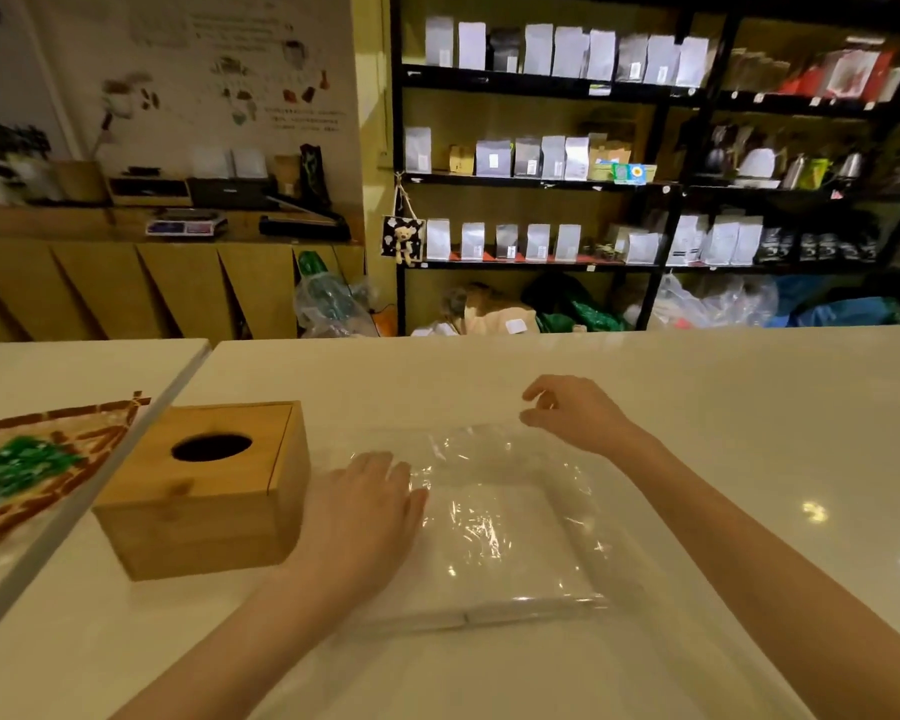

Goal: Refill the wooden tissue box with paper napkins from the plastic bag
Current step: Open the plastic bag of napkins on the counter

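A wooden tissue box (206, 491) with a dark oval hole in its closed lid stands on the white table (723, 407), left of centre. To its right lies a clear plastic bag (510, 517) holding a flat stack of white paper napkins (510, 563). My left hand (359, 517) rests flat on the bag's left side, fingers spread. My right hand (572, 413) hovers at the bag's far open end, fingers curled and apart, touching or nearly touching the loose plastic.
A woven tray (48, 459) with green wrapped items sits on a second table at the left, across a narrow gap. Beyond the table stand black shelves (666, 184) of white pouches and a wooden counter (126, 283).
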`<state>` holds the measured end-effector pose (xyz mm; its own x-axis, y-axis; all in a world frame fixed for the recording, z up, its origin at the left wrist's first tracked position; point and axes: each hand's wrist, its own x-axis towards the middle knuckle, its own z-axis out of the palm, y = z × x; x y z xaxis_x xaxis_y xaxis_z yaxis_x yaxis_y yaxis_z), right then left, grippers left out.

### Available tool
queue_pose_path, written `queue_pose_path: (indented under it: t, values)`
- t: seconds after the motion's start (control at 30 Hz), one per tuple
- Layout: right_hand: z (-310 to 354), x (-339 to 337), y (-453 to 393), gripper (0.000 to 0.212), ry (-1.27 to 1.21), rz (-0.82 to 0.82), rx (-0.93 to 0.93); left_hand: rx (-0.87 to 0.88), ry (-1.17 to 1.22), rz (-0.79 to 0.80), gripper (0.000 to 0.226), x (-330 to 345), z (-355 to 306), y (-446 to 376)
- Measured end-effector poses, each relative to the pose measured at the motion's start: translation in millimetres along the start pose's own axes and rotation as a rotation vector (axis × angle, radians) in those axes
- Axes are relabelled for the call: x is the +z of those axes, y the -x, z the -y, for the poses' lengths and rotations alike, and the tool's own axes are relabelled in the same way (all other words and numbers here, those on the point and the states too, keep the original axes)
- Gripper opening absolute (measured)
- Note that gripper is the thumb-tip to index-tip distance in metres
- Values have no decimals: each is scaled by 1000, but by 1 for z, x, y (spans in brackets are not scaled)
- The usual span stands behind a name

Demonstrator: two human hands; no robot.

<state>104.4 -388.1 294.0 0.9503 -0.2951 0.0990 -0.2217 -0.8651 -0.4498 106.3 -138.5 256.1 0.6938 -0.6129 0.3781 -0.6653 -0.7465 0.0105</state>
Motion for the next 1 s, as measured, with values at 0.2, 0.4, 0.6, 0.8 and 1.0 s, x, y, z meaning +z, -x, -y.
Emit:
queue_pose_path:
  t: [0.2, 0.4, 0.6, 0.8, 1.0]
  values:
    - [82, 53, -28, 32, -177, 292, -313, 18, 266, 311, 56, 15, -3, 6]
    - [122, 94, -58, 50, -141, 462, -243, 23, 309, 395, 77, 19, 1, 7]
    - [132, 100, -70, 19, -290, 441, -214, 9, 331, 379, 88, 14, 0, 9]
    - [136, 109, -81, 19, -326, 374, -111, 1, 353, 381, 92, 20, 0, 10]
    - [128, 114, -82, 17, -403, 318, -155, 11, 354, 390, 87, 18, 0, 12]
